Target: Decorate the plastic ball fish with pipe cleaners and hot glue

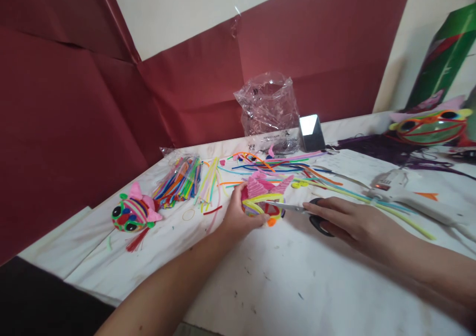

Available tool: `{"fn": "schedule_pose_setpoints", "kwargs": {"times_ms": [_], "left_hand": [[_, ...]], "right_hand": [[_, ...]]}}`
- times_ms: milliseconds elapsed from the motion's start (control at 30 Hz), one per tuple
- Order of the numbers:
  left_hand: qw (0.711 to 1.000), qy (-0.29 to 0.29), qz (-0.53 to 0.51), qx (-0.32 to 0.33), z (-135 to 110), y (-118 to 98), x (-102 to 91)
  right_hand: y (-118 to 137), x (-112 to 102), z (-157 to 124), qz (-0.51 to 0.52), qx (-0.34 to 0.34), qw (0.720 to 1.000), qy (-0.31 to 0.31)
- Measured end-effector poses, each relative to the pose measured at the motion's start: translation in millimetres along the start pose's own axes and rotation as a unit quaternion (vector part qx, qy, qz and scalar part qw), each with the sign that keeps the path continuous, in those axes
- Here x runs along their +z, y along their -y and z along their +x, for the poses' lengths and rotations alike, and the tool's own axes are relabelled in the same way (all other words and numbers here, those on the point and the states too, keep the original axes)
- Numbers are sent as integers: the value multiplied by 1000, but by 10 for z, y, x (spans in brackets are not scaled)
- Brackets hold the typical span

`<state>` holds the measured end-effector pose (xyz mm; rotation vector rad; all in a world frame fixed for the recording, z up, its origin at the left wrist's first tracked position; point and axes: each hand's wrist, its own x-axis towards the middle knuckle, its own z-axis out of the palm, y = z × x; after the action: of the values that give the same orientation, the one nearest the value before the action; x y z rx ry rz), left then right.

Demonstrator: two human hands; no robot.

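My left hand is closed around a pink and yellow craft figure with pipe-cleaner trim and upright pink ears or fins. In my right hand is a pair of scissors with black handles. The blades reach left to the front of the figure, beside its yellow trim; whether they touch it I cannot tell. Behind my hands lie several loose pipe cleaners in many colours. A finished-looking craft fish with black eyes and a red tassel sits to the left.
Bundled pipe cleaners lie in a clear bag at left. A glue gun rests at right, its cord trailing. A phone leans at the back beside a clear plastic bag. Purple threads and another craft figure are at far right.
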<state>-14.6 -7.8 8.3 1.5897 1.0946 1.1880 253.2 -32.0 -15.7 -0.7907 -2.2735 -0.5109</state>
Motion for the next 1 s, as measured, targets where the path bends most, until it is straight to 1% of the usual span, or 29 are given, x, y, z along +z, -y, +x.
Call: {"fn": "schedule_pose_setpoints", "kwargs": {"times_ms": [100,200,333,533,633,800,900,1000], "left_hand": [[999,10,-42,-20,-5,-20,5],[995,11,-86,-40,-4,-57,-10],[994,8,-104,-44,-10,-79,-26],[989,29,-136,-49,-20,-47,-21],[987,10,-146,-62,-4,-43,-20],[976,-41,-188,-105,22,-41,-8],[968,-44,-219,-110,32,-29,-7],[967,-40,-225,-109,44,-2,-16]], "right_hand": [[7,-21,-7,22,21,999,-9],[-19,-38,-14,19,33,999,-8],[-59,-9,-49,13,42,999,5],[-44,46,-96,20,57,998,28],[-57,54,-114,17,60,997,35],[-90,55,-131,22,65,997,38],[-93,50,-132,31,67,997,36],[-81,43,-126,35,72,996,37]]}}
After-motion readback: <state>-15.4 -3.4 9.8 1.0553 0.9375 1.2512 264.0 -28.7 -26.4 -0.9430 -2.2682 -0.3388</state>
